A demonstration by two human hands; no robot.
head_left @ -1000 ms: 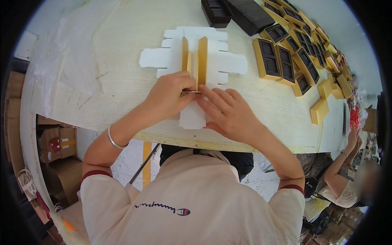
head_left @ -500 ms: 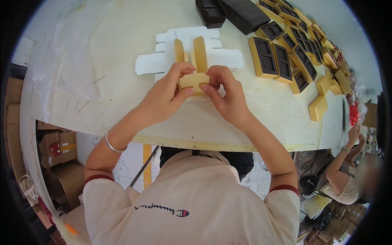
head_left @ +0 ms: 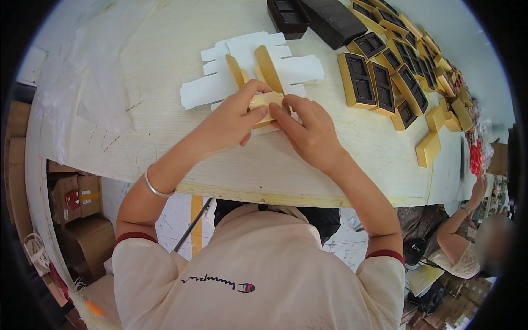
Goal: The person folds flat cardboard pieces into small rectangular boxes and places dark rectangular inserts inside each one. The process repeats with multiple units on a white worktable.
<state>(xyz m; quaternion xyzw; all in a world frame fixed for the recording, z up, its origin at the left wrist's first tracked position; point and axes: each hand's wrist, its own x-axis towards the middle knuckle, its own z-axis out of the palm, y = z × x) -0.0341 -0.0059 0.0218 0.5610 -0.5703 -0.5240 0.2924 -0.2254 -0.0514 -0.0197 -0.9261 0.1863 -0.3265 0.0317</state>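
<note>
Flap (head_left: 266,100), gold, pinched by left hand (head_left: 231,120) and right hand (head_left: 312,132) (at corners, probably).

A packing workshop; gold boxes (head_left: 412,88) crowd the far right of the counter (head_left: 374,154); brown cartons (head_left: 88,242) stand left; a co-worker (head_left: 457,261) right.
</note>
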